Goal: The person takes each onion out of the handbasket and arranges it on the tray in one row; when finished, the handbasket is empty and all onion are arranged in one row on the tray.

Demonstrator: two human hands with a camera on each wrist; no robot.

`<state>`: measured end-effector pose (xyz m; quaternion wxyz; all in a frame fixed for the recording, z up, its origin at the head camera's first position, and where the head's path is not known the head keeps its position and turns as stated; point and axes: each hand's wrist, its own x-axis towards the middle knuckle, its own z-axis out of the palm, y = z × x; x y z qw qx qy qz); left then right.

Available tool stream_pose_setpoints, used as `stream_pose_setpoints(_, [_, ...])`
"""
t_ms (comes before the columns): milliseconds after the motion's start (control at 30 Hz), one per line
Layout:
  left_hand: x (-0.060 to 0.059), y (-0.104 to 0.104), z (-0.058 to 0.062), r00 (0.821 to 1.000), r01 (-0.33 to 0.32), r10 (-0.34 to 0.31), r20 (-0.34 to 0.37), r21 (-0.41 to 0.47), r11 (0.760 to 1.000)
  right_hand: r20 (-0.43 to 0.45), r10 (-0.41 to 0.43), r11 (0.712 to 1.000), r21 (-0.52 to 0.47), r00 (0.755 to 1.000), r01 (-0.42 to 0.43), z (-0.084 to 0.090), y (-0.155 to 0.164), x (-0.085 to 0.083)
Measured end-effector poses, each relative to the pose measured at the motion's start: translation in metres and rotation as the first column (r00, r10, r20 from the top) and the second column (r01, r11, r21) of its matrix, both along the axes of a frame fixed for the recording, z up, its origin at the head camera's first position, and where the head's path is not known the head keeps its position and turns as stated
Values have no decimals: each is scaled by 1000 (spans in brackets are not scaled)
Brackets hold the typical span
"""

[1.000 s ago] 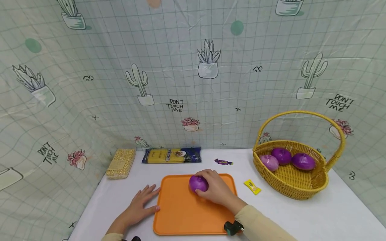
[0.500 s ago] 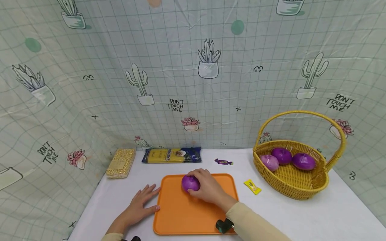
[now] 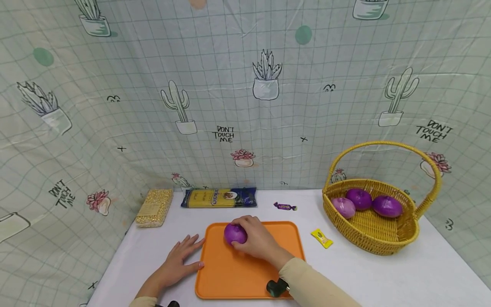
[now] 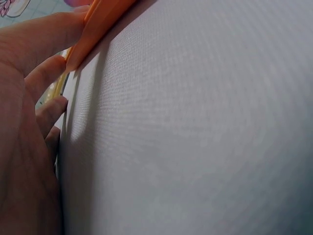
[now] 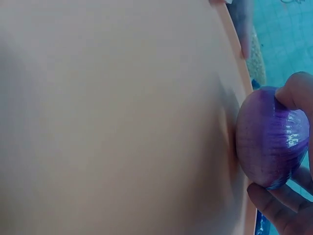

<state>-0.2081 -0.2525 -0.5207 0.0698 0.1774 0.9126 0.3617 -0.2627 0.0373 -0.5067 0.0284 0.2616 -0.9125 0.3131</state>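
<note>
A purple onion (image 3: pixel 235 234) is gripped between the thumb and fingers of my right hand (image 3: pixel 256 239), over the upper left part of the orange tray (image 3: pixel 230 279). In the right wrist view the shiny onion (image 5: pixel 269 142) sits right at the tray's surface, thumb on one side and fingers on the other. My left hand (image 3: pixel 177 265) lies with spread fingers beside the tray's left edge. The left wrist view shows its thumb against the tray's side (image 4: pixel 100 32), the other fingers stretched along the white table.
At the right stands a yellow wicker basket (image 3: pixel 377 228) with a tall handle, holding three onions (image 3: pixel 387 206). Along the back lie a bag of corn kernels (image 3: pixel 154 208), a blue and yellow pasta packet (image 3: pixel 218 198) and a purple-wrapped candy (image 3: pixel 285 206). A yellow candy (image 3: pixel 322 238) lies right of the tray.
My right hand has moved the onion leftward across the tray, from near its top middle toward its upper left. The left hand has stayed in place.
</note>
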Motion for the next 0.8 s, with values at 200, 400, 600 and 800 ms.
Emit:
stream_pose_setpoints(200, [-1, -1, -2, 1000, -3, 3, 9, -11, 1000, 8, 6, 1000, 19, 1000, -6, 2, -8, 0])
stream_pose_setpoints(400, [-1, -2, -2, 1000, -3, 3, 7, -17, 1000, 4, 9, 1000, 21, 1000, -9, 3, -13, 0])
stream_pose_setpoints(600, [-1, -3, -2, 1000, 0, 0, 0, -18, 1000, 2, 11, 999, 31, 1000, -11, 4, -19, -4])
stream_pose_setpoints(800, [-1, -2, -2, 1000, -5, 5, 10, -22, 1000, 30, -3, 1000, 19, 1000, 3, 2, -27, -6])
